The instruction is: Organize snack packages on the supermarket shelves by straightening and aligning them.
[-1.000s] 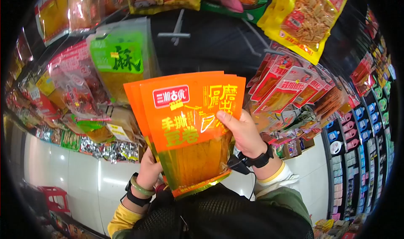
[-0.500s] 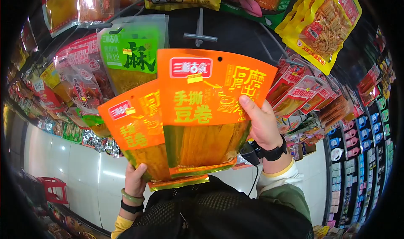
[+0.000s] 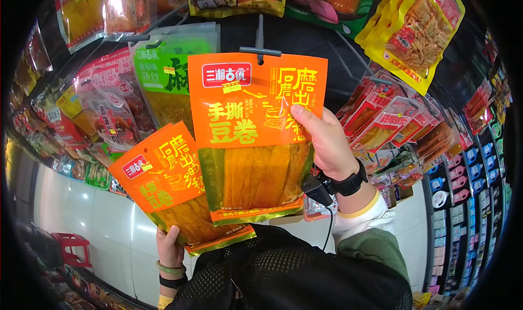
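My right hand (image 3: 329, 146) is closed on the right edge of an orange snack packet (image 3: 235, 111), thumb across its front, strips of food showing through the lower window. The packet's hole is right at the crossbar of a metal display hook (image 3: 260, 51), which overlaps its top edge. Lower left, a matching snack packet (image 3: 155, 165) tilts to the left, partly behind the first. My left hand (image 3: 170, 247) grips it near its lower left edge, thumb in front and most fingers hidden behind.
A green snack packet (image 3: 171, 73) hangs just left of the hook. Yellow snack packets (image 3: 417, 40) and red snack packets (image 3: 376, 111) hang to the right. A red stool (image 3: 72, 250) stands on the tiled floor (image 3: 109, 212) at lower left.
My right hand has lifted its packet up and left, straightening it, so its hole meets the hook. The left packet has shifted down and left, and more of its front shows.
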Available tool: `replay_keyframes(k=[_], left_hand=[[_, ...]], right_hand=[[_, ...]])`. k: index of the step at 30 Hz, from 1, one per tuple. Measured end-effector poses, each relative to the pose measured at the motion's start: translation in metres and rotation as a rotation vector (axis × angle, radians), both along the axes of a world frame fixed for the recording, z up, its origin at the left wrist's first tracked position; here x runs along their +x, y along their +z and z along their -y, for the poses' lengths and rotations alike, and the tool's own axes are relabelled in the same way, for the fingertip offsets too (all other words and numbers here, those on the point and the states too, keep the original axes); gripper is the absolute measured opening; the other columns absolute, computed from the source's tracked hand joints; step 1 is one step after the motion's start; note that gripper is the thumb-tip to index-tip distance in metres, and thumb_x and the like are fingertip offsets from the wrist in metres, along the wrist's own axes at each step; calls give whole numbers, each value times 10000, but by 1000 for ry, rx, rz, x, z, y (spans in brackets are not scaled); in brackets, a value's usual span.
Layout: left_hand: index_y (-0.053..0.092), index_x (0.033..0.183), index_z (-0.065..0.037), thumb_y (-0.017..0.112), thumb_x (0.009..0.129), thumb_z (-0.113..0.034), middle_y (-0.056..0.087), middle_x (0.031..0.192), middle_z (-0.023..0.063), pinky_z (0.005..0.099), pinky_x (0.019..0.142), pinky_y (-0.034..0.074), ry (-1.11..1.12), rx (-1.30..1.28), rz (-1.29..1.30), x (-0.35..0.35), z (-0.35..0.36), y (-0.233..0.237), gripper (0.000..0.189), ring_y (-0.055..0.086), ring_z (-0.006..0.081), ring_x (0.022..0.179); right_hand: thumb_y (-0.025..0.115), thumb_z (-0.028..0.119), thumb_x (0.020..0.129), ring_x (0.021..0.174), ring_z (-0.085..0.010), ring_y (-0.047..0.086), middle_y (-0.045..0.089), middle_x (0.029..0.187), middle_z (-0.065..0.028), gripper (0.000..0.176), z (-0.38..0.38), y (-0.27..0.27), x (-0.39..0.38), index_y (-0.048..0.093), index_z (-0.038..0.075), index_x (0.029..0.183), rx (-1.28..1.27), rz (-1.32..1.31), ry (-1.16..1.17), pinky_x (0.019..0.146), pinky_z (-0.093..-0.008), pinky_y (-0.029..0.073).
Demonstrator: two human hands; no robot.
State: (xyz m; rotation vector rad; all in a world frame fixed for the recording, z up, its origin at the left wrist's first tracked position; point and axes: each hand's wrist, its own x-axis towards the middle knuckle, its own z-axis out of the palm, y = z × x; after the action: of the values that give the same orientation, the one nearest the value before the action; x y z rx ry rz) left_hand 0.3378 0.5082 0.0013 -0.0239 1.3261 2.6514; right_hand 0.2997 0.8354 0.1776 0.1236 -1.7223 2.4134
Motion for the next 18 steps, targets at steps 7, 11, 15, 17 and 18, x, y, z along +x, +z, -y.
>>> replay_keyframes(k=[7, 11, 15, 17, 18], left_hand=[[405, 1229, 14, 614, 817, -132, 516, 1197, 117, 362, 936, 407, 15, -14, -4, 1, 0, 2, 485, 516, 236, 1079], [405, 1228, 17, 595, 828, -124, 520, 1190, 117, 362, 930, 412, 57, -1, 4, 1, 1, 1, 464, 519, 237, 1072], [409, 1225, 17, 590, 830, -121, 522, 1186, 116, 361, 930, 412, 87, -27, -1, 1, 7, -1, 456, 522, 234, 1065], [414, 1221, 16, 586, 831, -115, 523, 1184, 113, 360, 928, 413, 122, -37, 21, 2, 9, -4, 446, 525, 231, 1058], [414, 1221, 16, 586, 831, -115, 523, 1184, 113, 360, 928, 413, 123, -41, 19, 2, 10, -3, 446, 525, 231, 1058]], right_hand=[[474, 150, 925, 987, -116, 553, 586, 1105, -59, 272, 0, 4, -1, 532, -19, 1130, 25, -4, 18, 875, -253, 414], [475, 157, 924, 989, -117, 550, 583, 1111, -60, 282, -3, 1, -10, 527, -26, 1133, 37, -2, 2, 878, -254, 411], [470, 160, 926, 984, -122, 550, 585, 1109, -65, 282, -10, -5, -33, 531, -25, 1130, 97, -28, -36, 875, -258, 410], [468, 159, 925, 979, -123, 550, 585, 1107, -67, 282, -18, -11, -49, 534, -24, 1130, 91, -35, -33, 873, -260, 409], [467, 159, 926, 976, -123, 550, 586, 1105, -67, 283, -22, -14, -57, 534, -25, 1129, 83, -51, -34, 871, -259, 409]])
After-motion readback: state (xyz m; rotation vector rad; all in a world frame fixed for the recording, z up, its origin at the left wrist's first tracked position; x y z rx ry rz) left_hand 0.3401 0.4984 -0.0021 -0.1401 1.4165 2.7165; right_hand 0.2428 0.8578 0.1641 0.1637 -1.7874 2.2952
